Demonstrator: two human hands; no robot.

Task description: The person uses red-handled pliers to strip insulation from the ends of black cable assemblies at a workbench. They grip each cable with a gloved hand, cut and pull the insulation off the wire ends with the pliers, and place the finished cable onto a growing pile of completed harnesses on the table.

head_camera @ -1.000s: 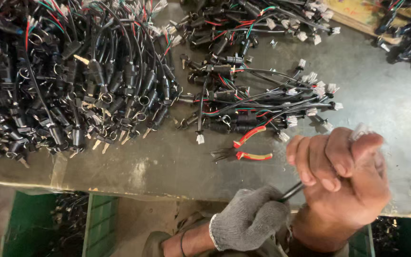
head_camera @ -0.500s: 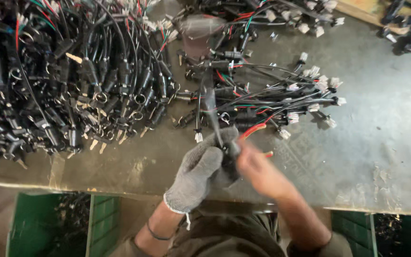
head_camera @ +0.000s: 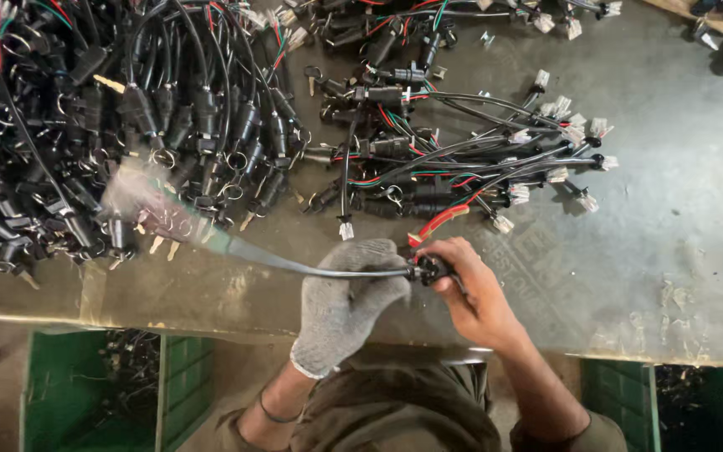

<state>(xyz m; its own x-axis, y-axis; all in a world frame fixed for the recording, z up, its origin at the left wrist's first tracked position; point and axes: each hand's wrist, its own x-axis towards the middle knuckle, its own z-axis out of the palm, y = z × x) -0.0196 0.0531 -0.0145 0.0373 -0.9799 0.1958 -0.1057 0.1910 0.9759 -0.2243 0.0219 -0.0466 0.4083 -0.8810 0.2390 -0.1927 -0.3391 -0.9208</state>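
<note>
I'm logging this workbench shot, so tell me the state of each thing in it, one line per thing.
Left hand: gloved, closed around the black cable.
Right hand: bare, pinching the cable's black end piece.
Black cable: stretched out, far end blurred.
Red-handled pliers: lying untouched on the bench.
Wire harness pile: heaped, tangled.

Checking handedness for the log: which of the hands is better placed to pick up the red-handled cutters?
Probably right: the bare right hand lies just below the red-handled cutters; the gloved left hand grips the black cable.

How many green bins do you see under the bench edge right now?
2. One green bin sits at lower left, beside the gloved left hand; another green bin shows partly at lower right, past the bare right hand. More may be hidden under the bench.
</note>
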